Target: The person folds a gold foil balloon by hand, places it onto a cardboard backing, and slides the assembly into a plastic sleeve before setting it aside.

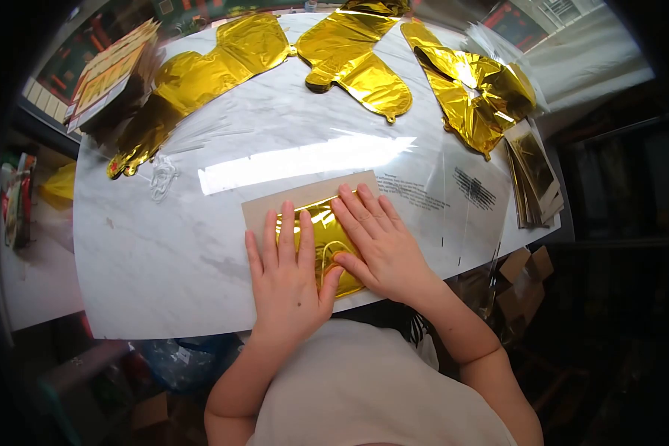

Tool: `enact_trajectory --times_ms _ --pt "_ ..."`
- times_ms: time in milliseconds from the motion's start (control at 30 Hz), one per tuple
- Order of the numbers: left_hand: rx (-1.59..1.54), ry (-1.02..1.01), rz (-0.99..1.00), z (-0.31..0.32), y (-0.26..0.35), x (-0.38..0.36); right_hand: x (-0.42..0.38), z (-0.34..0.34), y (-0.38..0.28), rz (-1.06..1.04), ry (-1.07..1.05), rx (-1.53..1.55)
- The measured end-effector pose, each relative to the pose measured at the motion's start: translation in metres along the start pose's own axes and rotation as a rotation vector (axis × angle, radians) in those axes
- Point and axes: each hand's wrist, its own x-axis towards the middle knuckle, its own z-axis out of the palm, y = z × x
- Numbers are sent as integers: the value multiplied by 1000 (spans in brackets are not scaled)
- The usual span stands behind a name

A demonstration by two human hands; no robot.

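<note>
A folded gold foil piece (324,225) lies on a flat tan card (257,211) near the table's front edge. My left hand (290,279) rests on the left part of the foil and card, fingers spread and pointing away from me. On the right part of the foil lies my right hand (383,249), its fingers stretched out flat. Both thumbs come close to each other over the foil's lower middle, where a thin yellow loop (334,249) shows. The parts of foil and card beneath my palms are hidden.
Unfolded gold foil shapes (201,74) lie along the marble-patterned table's (149,260) far side. A white string bundle (163,177) is at the left. Clear printed plastic bags (453,193) and stacked packets (534,175) lie right. Stacked cards (115,74) stand back left.
</note>
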Motion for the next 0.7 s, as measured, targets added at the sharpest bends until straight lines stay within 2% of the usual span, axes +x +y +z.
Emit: enact_trajectory --times_ms 500,700 --pt "3 -1 77 11 2 0 1 4 -1 13 -2 -35" --pt "-1 10 83 9 3 0 29 -27 15 -81 84 -3"
